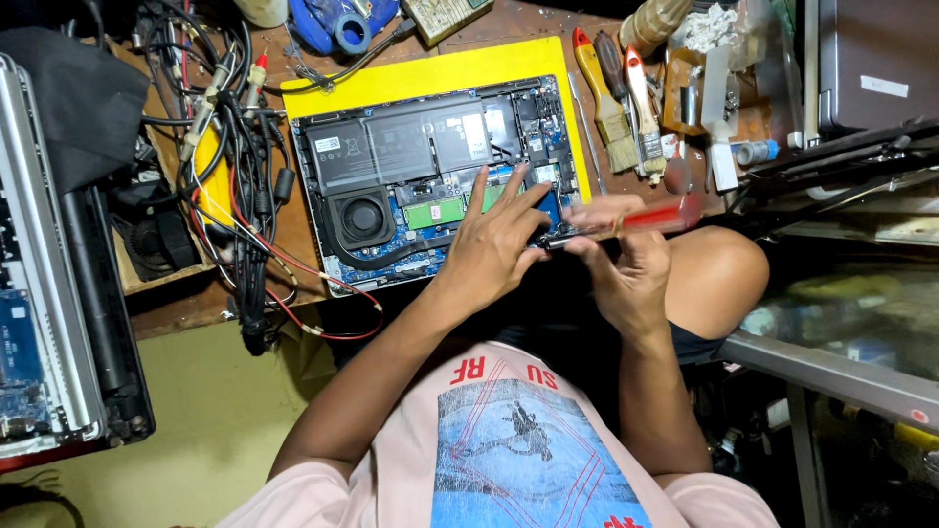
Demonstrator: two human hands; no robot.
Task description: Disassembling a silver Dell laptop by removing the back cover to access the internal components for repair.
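a worn wooden workbench (293, 225) fills the far side, scuffed and brown; a yellow mat (430, 70) lies on it toward the middle; a tangle of black and red cables (245, 196) crowds its left part; near left, the floor (196, 420) is a dull olive-yellow; to the right a grey metal shelf frame (831, 376) slants across, dim clutter below it; far right sit paintbrushes (616, 108); the light is warm and uneven, shadow pooling under the bench.
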